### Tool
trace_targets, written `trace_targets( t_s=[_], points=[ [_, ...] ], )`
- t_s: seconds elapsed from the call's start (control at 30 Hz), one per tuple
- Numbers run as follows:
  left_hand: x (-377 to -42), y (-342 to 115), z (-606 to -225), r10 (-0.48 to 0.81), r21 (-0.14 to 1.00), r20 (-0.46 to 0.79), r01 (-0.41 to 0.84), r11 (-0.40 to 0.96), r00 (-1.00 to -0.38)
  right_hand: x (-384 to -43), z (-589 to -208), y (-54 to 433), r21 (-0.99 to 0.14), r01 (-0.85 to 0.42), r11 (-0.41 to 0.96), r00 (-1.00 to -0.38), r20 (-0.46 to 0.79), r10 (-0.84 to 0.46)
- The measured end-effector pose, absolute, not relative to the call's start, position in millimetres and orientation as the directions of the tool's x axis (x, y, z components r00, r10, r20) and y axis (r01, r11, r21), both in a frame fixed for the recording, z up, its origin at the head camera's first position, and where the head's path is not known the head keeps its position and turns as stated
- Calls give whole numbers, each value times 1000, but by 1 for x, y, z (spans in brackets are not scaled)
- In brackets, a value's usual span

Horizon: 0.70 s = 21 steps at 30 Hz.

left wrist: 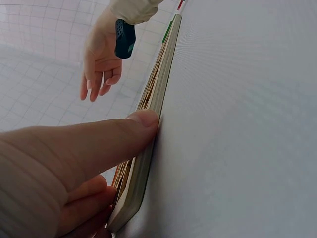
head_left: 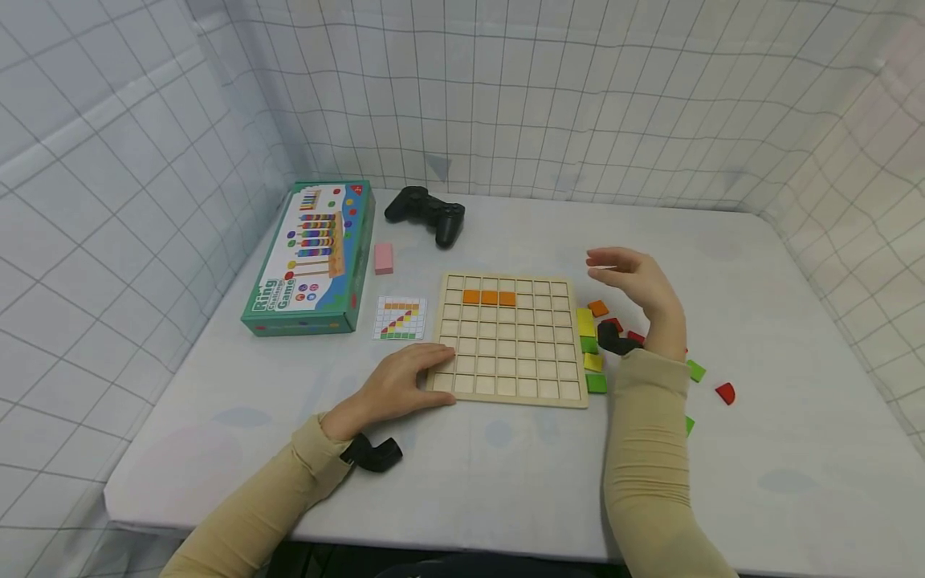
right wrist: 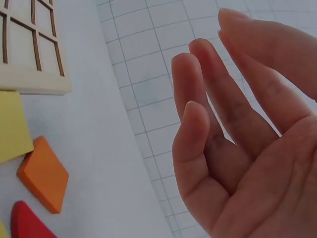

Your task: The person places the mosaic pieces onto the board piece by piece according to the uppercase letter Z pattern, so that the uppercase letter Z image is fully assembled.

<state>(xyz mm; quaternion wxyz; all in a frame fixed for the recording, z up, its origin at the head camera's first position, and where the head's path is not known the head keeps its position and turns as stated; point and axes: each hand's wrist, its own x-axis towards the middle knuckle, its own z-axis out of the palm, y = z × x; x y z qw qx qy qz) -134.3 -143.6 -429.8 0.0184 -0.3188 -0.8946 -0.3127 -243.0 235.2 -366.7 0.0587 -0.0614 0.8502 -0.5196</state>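
Observation:
A wooden grid board (head_left: 516, 401) lies on the table with three orange squares (head_left: 489, 298) in a row near its far edge. My left hand (head_left: 405, 379) rests on the board's near left corner, its thumb (left wrist: 141, 124) laid against the near edge. The other fingers touch the left side, partly hidden behind the thumb in the left wrist view. Raised over the table beyond the board's right side, my right hand (head_left: 639, 285) holds nothing, its fingers loosely bent. Below it lie an orange piece (right wrist: 44, 176), yellow squares (head_left: 586, 322) and a red piece (right wrist: 27, 223).
Left of the board are a pattern card (head_left: 400, 318), a pink block (head_left: 383, 258) and a green game box (head_left: 307, 257). A black game controller (head_left: 426, 213) sits at the back. Green pieces (head_left: 696, 370) and a red rounded piece (head_left: 726, 392) lie right of my forearm.

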Motion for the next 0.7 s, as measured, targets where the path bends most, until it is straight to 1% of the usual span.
trace_targets(
  t_s=[0.2, 0.47, 0.7],
  points=[
    [-134, -144, -430, 556, 549, 234, 580, 601, -797, -239, -369, 240, -899, 21, 438, -986, -93, -142],
    [-134, -144, -430, 558, 550, 237, 583, 598, -795, -226, -361, 239, -898, 48, 438, -977, -134, -167],
    [-134, -144, -430, 560, 547, 245, 590, 594, -791, -237, -381, 252, -903, 108, 417, -969, -189, -159]
  ],
)
